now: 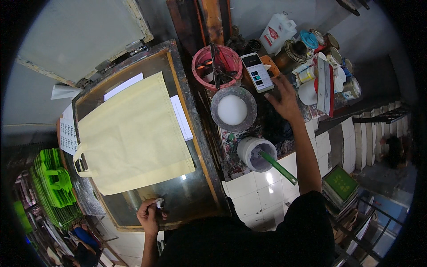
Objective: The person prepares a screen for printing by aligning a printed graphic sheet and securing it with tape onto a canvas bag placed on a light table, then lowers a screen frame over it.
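My left hand is above the near edge of a glass-topped table, its fingers closed on a small white crumpled piece, perhaps tissue or cloth. Beyond it a pale yellow tote bag lies flat on the glass, handles toward the left. My right hand is held over the side bench with fingers apart and nothing in them. Close to its fingertips a white smartphone lies with its screen lit. Whether the fingers touch the phone I cannot tell.
Paper sheets stick out from under the bag. A hinged screen frame stands raised at the far left. The bench holds a pink basket of tools, a round tub with white contents, a pot with a green-handled tool, and several cans.
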Action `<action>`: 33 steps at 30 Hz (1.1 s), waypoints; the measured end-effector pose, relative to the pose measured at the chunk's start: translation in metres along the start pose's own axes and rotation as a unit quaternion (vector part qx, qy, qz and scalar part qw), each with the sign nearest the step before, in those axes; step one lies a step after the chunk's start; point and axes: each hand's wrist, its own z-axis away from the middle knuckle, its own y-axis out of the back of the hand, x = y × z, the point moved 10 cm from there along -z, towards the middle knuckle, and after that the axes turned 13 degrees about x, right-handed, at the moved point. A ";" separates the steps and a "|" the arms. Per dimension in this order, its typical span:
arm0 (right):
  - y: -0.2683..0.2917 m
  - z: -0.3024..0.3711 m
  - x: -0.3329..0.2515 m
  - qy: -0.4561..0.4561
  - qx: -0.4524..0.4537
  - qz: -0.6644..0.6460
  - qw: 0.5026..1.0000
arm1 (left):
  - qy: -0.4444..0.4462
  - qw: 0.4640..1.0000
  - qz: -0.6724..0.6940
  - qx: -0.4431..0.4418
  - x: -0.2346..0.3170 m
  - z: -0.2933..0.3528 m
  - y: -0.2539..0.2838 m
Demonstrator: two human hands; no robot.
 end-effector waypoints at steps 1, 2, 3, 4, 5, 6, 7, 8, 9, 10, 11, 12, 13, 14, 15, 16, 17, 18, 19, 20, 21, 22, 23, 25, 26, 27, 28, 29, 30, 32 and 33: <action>-0.001 0.000 -0.003 0.010 -0.001 -0.004 1.000 | 0.001 1.000 -0.004 0.002 0.001 0.000 0.000; -0.002 0.000 -0.007 0.019 -0.002 -0.009 1.000 | 0.002 1.000 -0.007 0.003 0.001 0.000 0.000; -0.002 0.000 -0.009 0.025 -0.001 -0.016 1.000 | 0.004 1.000 0.001 0.004 0.000 0.000 0.000; -0.002 -0.001 -0.011 0.031 -0.001 -0.023 0.999 | 0.006 1.000 0.009 0.005 -0.001 0.000 0.002; -0.001 -0.002 -0.014 0.037 0.000 -0.030 0.999 | 0.008 1.000 0.018 0.005 -0.002 0.000 0.002; -0.001 -0.003 -0.015 0.037 -0.004 -0.028 0.999 | 0.007 1.000 0.010 0.009 -0.001 0.000 0.001; -0.001 -0.004 -0.016 0.037 -0.008 -0.026 0.999 | 0.005 1.000 0.003 0.013 0.001 0.000 0.000; -0.002 -0.005 -0.017 0.037 -0.012 -0.025 0.999 | 0.003 1.000 -0.005 0.018 0.003 0.000 0.000; -0.003 -0.006 -0.018 0.040 -0.013 -0.025 0.999 | 0.003 1.000 -0.006 0.019 0.004 0.000 -0.001; -0.003 -0.006 -0.019 0.043 -0.015 -0.024 0.999 | 0.003 1.000 -0.007 0.021 0.004 0.001 -0.001; -0.003 -0.007 -0.019 0.046 -0.016 -0.022 0.999 | 0.005 1.000 -0.007 0.022 0.004 0.001 -0.001; -0.003 -0.008 -0.019 0.050 -0.018 -0.022 0.998 | 0.005 1.000 0.000 0.018 0.005 0.001 -0.003; -0.004 -0.008 -0.019 0.053 -0.019 -0.021 0.998 | 0.006 1.000 0.008 0.013 0.006 0.001 -0.004; -0.005 -0.008 -0.020 0.057 -0.021 -0.022 0.998 | 0.006 1.000 0.015 0.010 0.007 0.001 -0.004; -0.005 -0.009 -0.020 0.062 -0.020 -0.017 0.998 | 0.007 1.000 0.013 0.010 0.006 0.001 -0.004; -0.005 -0.009 -0.021 0.066 -0.020 -0.012 0.998 | 0.008 1.000 0.010 0.011 0.006 0.001 -0.004; -0.006 -0.009 -0.023 0.070 -0.019 -0.008 0.997 | 0.008 1.000 0.006 0.012 0.006 0.001 -0.004; -0.006 -0.009 -0.024 0.072 -0.019 -0.011 0.997 | 0.007 1.000 -0.002 0.017 0.006 0.001 -0.002; -0.007 -0.010 -0.025 0.074 -0.020 -0.013 0.997 | 0.006 1.000 -0.009 0.023 0.006 0.002 -0.001; -0.007 -0.011 -0.025 0.076 -0.020 -0.014 0.997 | 0.006 0.999 -0.016 0.029 0.006 0.002 -0.001; -0.009 -0.011 -0.024 0.080 -0.021 -0.012 0.996 | 0.005 1.000 -0.013 0.026 0.005 0.002 -0.002; -0.011 -0.010 -0.021 0.085 -0.022 -0.009 0.996 | 0.005 1.000 -0.010 0.024 0.005 0.002 -0.002; -0.013 -0.010 -0.021 0.090 -0.022 -0.008 0.996 | 0.004 1.000 -0.007 0.022 0.005 0.002 -0.002; -0.016 -0.011 -0.021 0.092 -0.028 -0.011 0.995 | 0.003 1.000 -0.002 0.029 0.005 0.002 -0.002; -0.017 -0.011 -0.021 0.093 -0.030 -0.012 0.995 | 0.003 0.999 0.000 0.032 0.006 0.002 -0.001; -0.020 -0.012 -0.020 0.091 -0.031 -0.013 0.995 | 0.005 0.999 -0.004 0.031 0.006 0.003 -0.002; -0.024 -0.015 -0.019 0.090 -0.033 -0.013 0.995 | 0.008 0.999 -0.008 0.031 0.007 0.003 -0.002; -0.027 -0.019 -0.019 0.089 -0.033 -0.015 0.995 | 0.009 0.999 -0.012 0.031 0.008 0.003 -0.003; -0.027 -0.022 -0.020 0.098 -0.026 -0.019 0.995 | 0.010 0.999 -0.012 0.031 0.009 0.004 -0.003; -0.026 -0.029 -0.022 0.116 -0.013 -0.024 0.993 | 0.011 0.999 -0.012 0.029 0.009 0.003 -0.003; -0.027 -0.031 -0.019 0.116 -0.014 -0.023 0.993 | 0.009 1.000 -0.014 0.027 0.009 0.003 -0.003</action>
